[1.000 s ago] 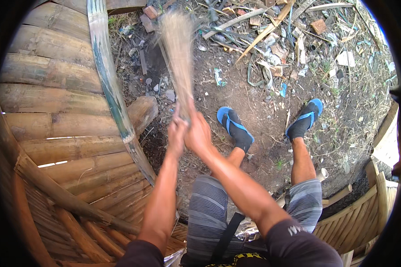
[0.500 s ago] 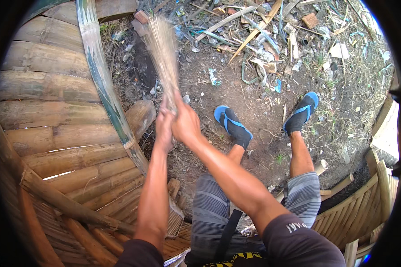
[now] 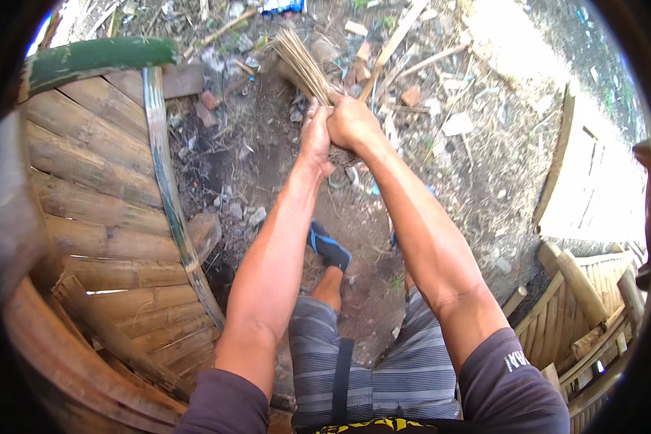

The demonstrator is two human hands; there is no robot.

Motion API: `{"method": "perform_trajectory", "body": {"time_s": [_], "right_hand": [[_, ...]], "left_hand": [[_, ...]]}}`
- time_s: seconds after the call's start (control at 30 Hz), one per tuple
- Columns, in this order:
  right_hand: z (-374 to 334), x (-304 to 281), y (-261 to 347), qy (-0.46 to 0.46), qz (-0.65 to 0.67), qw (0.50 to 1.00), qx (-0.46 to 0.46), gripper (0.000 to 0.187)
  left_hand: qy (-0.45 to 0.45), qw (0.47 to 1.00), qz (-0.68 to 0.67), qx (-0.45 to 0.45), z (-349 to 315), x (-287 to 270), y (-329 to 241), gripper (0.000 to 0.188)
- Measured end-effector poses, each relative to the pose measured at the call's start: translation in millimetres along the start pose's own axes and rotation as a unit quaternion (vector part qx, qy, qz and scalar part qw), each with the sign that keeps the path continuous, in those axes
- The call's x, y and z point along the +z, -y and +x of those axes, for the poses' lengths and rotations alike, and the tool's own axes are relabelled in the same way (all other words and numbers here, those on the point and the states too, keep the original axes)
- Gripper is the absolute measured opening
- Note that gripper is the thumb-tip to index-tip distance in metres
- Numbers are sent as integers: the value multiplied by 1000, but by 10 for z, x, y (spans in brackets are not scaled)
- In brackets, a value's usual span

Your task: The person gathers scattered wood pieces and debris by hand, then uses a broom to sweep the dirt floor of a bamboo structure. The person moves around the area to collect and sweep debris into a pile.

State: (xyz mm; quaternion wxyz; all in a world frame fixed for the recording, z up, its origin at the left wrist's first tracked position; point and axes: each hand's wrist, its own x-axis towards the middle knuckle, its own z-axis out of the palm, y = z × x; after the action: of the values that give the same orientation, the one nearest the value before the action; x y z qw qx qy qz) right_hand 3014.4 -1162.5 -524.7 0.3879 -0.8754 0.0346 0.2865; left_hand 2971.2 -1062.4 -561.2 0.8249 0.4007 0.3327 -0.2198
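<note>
A stick broom (image 3: 304, 66), a bundle of thin tan sticks, is held out in front of me over the littered ground. My left hand (image 3: 315, 139) and my right hand (image 3: 353, 124) are both closed around it, side by side and pressed against each other. The sticks fan out beyond my hands, up and to the left, with their far ends a little above the dirt or touching it; I cannot tell which. Part of the bundle's near end shows just below my right hand. Both my arms are stretched forward.
Split-bamboo slats (image 3: 108, 195), edged by a greenish bamboo pole (image 3: 165, 159), lie on the left. A cut log end (image 3: 204, 235) juts out beside them. Brick bits (image 3: 411, 96), sticks and scraps litter the ground. Bamboo railing (image 3: 586, 296) stands at lower right. My sandalled foot (image 3: 330, 247) is below.
My hands and the broom have moved forward and to the right. The broom's far end now leans further left. My view has shifted, and my feet are partly behind my arms.
</note>
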Motion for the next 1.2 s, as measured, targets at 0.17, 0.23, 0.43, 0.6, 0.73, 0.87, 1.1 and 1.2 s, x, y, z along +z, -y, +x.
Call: {"method": "perform_trajectory", "body": {"time_s": [0.17, 0.23, 0.43, 0.6, 0.73, 0.87, 1.1, 1.2], "right_hand": [[-516, -458, 26, 57, 49, 992, -105, 53], [-910, -425, -166, 223, -21, 973, -60, 55], [-1176, -411, -680, 448, -198, 872, 7, 35], [-672, -807, -507, 154, -134, 979, 12, 39], [-910, -884, -263, 95, -86, 990, -63, 50], [-1262, -645, -231, 218, -116, 969, -31, 55], [-188, -285, -306, 305, -211, 928, -29, 37], [100, -509, -192, 100, -130, 986, -22, 38]], "left_hand": [[-144, 977, 120, 102, -942, 797, -160, 74], [-199, 976, 46, 74, -1423, 920, 222, 79], [-211, 925, -266, -171, -1577, 866, 1489, 45], [-84, 990, -113, -23, -516, 969, 1017, 56], [-50, 993, -19, 103, -922, 976, 634, 70], [-169, 977, -27, 130, -1586, 1044, 790, 70], [-175, 970, -162, -45, -460, 575, 698, 40], [-39, 994, -90, 42, -39, 626, 287, 53]]}}
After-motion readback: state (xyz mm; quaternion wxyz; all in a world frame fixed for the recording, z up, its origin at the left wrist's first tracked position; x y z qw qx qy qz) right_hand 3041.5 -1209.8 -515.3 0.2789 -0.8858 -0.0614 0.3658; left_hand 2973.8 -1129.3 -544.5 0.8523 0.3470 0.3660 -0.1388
